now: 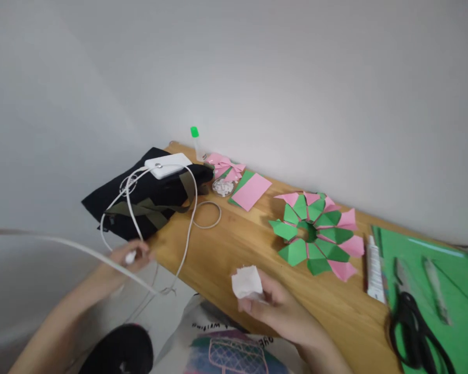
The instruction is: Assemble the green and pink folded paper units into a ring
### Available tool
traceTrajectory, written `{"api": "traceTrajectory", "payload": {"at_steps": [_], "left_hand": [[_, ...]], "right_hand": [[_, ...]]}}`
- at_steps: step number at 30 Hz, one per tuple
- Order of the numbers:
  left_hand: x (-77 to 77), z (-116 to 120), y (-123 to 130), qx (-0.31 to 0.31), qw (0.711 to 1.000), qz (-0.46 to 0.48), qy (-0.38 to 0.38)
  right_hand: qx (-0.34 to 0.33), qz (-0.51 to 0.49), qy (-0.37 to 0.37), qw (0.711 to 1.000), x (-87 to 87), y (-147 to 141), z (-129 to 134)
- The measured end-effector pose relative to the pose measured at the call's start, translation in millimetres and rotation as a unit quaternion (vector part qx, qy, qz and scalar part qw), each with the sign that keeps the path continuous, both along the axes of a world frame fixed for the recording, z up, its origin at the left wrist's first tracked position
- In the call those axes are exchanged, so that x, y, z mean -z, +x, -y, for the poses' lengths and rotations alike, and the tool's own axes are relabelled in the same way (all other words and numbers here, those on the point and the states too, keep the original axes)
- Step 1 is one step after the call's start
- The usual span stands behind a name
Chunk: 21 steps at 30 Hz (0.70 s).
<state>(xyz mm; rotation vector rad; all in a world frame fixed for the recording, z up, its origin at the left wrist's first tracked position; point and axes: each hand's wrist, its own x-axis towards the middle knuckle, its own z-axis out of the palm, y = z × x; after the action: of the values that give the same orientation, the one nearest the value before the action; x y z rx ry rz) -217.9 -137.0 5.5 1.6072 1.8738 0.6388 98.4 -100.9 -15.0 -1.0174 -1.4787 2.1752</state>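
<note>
My left hand is closed around a small white object beside the table's left edge, among loops of white cable. It is slightly blurred. Over the wooden table's front edge, my right hand pinches a piece of white paper or tissue between thumb and fingers. Beyond it on the table lies a ring of folded green and pink paper pieces. Pink and green rectangular sheets are stacked to its left.
A black bag carries a white power bank. Behind stand a green-capped bottle and a dish of white bits. At right are a tube, scissors, a cutter and green sheets.
</note>
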Motion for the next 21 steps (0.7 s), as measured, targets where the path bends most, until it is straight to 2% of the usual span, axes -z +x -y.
{"api": "traceTrajectory", "payload": {"at_steps": [1, 3, 6, 9, 14, 17, 21], "left_hand": [[-3.2, -13, -3, -0.018, 0.997, -0.066, 0.026], [-7.3, -43, -3, -0.053, 0.974, -0.211, 0.068], [-5.3, -84, 7, -0.061, 0.963, -0.246, 0.089], [5.8, -107, 16, -0.042, 0.962, -0.257, 0.077], [21.2, -114, 7, -0.027, 0.959, -0.282, 0.026], [17.8, -107, 4, -0.022, 0.946, -0.32, 0.043], [8.7, -98, 11, -0.053, 0.926, -0.366, 0.079]], "right_hand": [[-0.004, 0.002, 0.007, 1.0, -1.1, -3, 0], [-0.011, 0.006, 0.024, 1.0, -3.7, -7, 0], [-0.005, 0.012, 0.042, 0.999, -6.5, -7, 1], [0.037, 0.014, 0.018, 0.999, -6.5, -1, 1], [0.085, 0.024, -0.008, 0.996, -2.3, 6, -1], [0.083, 0.031, -0.007, 0.996, -1.4, 2, -3], [0.08, 0.026, 0.009, 0.996, -4.3, -6, -5]]}}
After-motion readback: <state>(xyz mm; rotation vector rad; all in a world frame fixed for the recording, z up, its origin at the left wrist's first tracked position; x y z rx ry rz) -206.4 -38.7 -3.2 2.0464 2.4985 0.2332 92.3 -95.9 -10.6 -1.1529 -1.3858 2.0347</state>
